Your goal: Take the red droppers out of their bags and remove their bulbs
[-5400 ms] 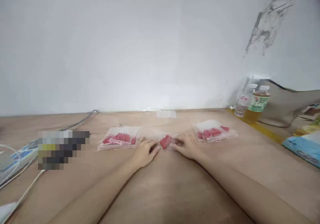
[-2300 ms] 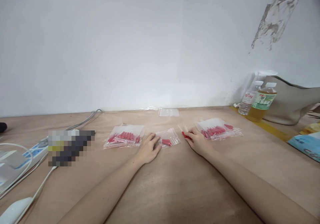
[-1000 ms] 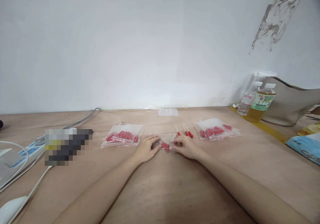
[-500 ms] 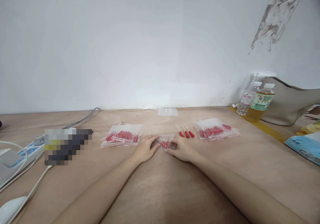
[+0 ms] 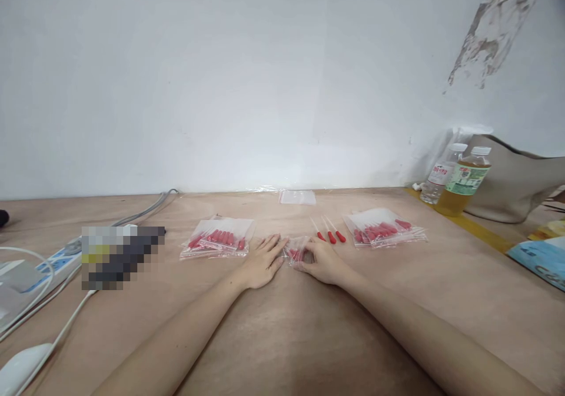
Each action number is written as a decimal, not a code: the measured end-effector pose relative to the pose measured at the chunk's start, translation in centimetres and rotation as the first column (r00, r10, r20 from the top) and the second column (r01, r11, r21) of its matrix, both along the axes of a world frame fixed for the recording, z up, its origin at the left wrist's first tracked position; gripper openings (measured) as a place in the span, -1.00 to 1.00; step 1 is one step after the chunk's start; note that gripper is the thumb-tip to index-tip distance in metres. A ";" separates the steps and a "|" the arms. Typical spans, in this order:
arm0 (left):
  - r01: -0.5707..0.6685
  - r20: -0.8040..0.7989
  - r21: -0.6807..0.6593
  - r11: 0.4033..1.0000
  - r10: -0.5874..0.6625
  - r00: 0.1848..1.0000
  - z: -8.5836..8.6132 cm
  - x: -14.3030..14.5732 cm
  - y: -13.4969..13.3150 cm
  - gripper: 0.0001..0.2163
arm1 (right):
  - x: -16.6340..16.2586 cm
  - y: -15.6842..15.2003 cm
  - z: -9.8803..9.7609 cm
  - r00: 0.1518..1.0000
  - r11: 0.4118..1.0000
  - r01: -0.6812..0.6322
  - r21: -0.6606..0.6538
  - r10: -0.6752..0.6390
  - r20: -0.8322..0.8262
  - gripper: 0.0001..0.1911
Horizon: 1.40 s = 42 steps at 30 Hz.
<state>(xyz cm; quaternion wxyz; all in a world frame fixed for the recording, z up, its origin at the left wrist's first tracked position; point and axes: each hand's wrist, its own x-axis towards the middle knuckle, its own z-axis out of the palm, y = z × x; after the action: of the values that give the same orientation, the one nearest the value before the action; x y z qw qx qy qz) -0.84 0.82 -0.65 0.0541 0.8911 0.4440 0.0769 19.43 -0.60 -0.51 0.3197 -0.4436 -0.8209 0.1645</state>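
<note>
A small clear plastic zip bag (image 5: 293,251) with red-ended pieces inside lies on the table between my hands. My left hand (image 5: 263,260) rests flat with its fingers spread, the fingertips at the bag's left edge. At the opposite edge, my right hand (image 5: 324,260) is closed in a pinch on the bag, thumb and forefinger together. Just beyond that hand lie three droppers (image 5: 331,236) with red bulbs and thin pale stems. Filled bags of similar red-bulbed pieces form a left pile (image 5: 220,237) and a right pile (image 5: 384,229).
A stack of flat clear bags (image 5: 297,197) lies by the wall. Two bottles (image 5: 463,181) and a grey bag (image 5: 512,178) stand at the right, near a blue packet (image 5: 541,260). A power strip (image 5: 55,266), cables and a white mouse-like object (image 5: 24,368) occupy the left.
My left hand has loosened from the bag and flattened, its fingers now spread on the table. My right hand stays pinched at the bag's right edge. The view has shifted slightly.
</note>
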 end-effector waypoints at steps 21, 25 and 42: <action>-0.018 -0.006 -0.086 0.996 0.018 1.000 0.6 -0.1 -0.3 -0.56 | 2.1 1.3 1.5 0.928 0.866 -0.005 -0.500 -0.182 -0.325 -0.87; -0.033 -0.019 -0.082 0.996 0.031 0.999 0.6 -0.2 -0.3 -0.57 | 5.6 1.9 4.5 0.887 0.853 -0.070 -0.517 -0.184 -0.423 -0.79; 0.021 0.052 0.086 0.996 -0.025 0.998 1.1 2.7 -2.6 -0.49 | 6.2 3.8 -0.8 0.976 0.885 0.057 0.461 -0.146 0.159 -0.65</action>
<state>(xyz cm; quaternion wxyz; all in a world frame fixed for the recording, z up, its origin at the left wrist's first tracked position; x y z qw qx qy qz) 1.87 -1.81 0.45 0.0285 0.8953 0.4283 0.1186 25.62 3.24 -1.34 0.3430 -0.4129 -0.8387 -0.0918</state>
